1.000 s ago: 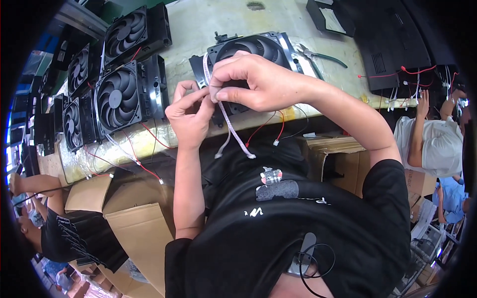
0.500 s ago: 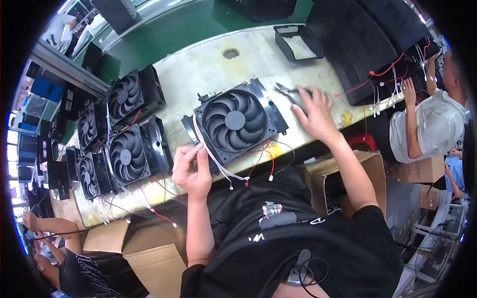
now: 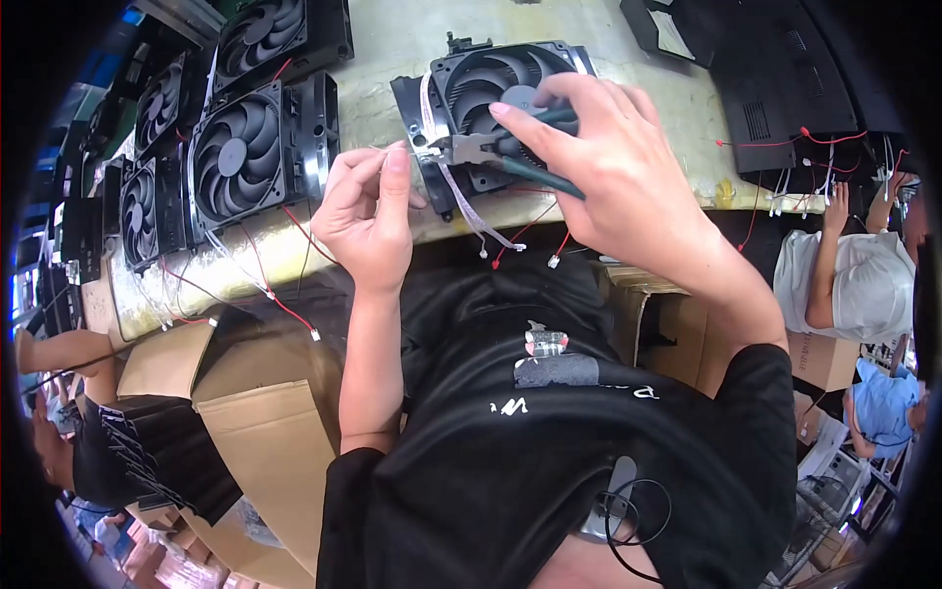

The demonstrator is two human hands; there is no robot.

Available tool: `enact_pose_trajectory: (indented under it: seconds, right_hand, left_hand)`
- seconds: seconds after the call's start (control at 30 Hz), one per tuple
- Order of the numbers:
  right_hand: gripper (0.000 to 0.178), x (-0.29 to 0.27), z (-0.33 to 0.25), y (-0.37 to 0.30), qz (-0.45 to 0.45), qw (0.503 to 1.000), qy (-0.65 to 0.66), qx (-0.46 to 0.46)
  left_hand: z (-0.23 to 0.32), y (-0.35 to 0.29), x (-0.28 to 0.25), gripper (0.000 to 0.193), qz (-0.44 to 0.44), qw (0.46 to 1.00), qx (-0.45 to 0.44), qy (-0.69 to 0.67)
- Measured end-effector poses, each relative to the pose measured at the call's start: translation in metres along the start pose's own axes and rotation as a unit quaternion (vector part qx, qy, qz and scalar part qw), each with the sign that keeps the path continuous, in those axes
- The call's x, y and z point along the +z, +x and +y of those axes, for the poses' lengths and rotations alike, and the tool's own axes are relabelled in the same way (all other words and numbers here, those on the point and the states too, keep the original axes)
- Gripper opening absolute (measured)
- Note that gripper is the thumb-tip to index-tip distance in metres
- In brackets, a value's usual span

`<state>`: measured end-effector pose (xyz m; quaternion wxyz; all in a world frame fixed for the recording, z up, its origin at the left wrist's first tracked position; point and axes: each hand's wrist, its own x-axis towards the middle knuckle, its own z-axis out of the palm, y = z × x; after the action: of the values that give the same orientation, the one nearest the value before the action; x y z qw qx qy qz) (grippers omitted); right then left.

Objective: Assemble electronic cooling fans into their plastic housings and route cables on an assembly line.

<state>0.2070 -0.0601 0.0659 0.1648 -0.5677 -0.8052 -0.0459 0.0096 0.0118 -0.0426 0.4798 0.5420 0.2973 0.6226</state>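
Observation:
A black square fan unit [image 3: 478, 80] lies on the table in front of me, partly covered by my right hand. My right hand [image 3: 628, 167] is wrapped round cutting pliers [image 3: 475, 150] with dark green handles. Their metal jaws are at the fan's left front corner, on a bundle of white and lilac cables [image 3: 461, 201] running along that side. Just left of the jaws, my left hand [image 3: 368, 216] is closed in a pinch beside the fan's edge. Whatever its fingertips hold is too small to make out.
More fan units [image 3: 234, 155] stand at the left, with red and white wires over the table's front edge. A black tray [image 3: 643, 29] lies far right beside black panels [image 3: 765, 93]. Cardboard boxes [image 3: 265, 432] stand below the table. Other people [image 3: 844, 285] are on both sides.
My right hand has picked up the pliers from the table and brought them left to the cables. My left hand stays pinched near the fan's left front corner. The view has shifted.

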Motion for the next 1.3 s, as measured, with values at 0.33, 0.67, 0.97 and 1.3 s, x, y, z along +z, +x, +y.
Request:
enact_pose_trajectory:
  seconds: [0.33,0.67,0.97,1.3]
  right_hand:
    - [0.052,-0.011,-0.030,0.018,-0.128,0.979,-0.159,-0.024]
    - [0.045,0.004,-0.008,0.009,0.034,0.996,0.081,0.031]
    - [0.047,0.064,0.169,-0.070,0.090,0.948,0.040,0.304]
    - [0.086,0.033,0.309,0.132,0.266,0.896,-0.203,0.292]
  left_hand:
    - [-0.001,-0.003,-0.005,0.009,-0.032,0.996,0.060,0.056]
    - [0.040,-0.016,-0.030,0.009,0.133,0.976,0.114,0.126]
    - [-0.013,-0.165,-0.155,0.009,0.292,0.865,0.008,0.408]
    - [-0.158,-0.126,-0.239,0.036,0.070,0.818,-0.111,0.560]
